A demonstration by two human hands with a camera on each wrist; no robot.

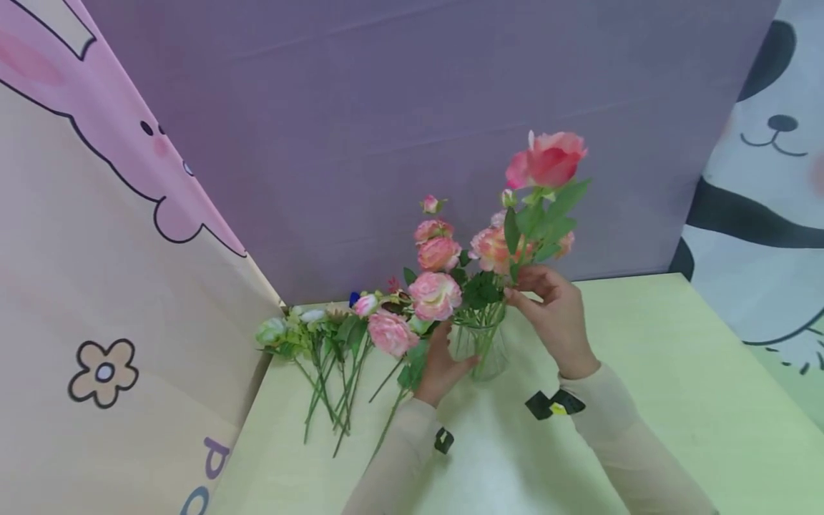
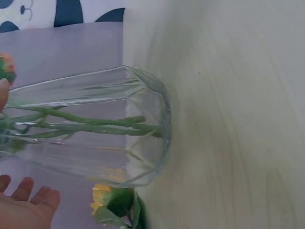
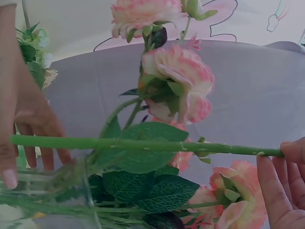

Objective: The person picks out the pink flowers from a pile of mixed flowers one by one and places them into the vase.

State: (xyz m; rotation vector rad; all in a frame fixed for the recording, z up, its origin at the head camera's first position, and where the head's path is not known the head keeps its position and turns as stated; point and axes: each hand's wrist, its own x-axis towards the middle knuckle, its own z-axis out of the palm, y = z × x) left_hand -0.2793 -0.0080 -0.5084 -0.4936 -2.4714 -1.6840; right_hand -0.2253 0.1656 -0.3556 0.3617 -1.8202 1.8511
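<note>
My right hand pinches the stem of a large pink-red flower between thumb and fingers. In the right wrist view, that thick green stem lies above the vase mouth, its lower end near the left hand. A clear glass vase stands on the table, holding several pink and peach flowers. Its stems reach almost to the base. On the vase's left side is my left hand, fingers spread around the glass; whether it touches the glass is hard to tell.
Several loose flowers with long stems lie on the table left of the vase. A yellow flower shows beside the vase in the left wrist view. Behind the pale table rises a purple backdrop.
</note>
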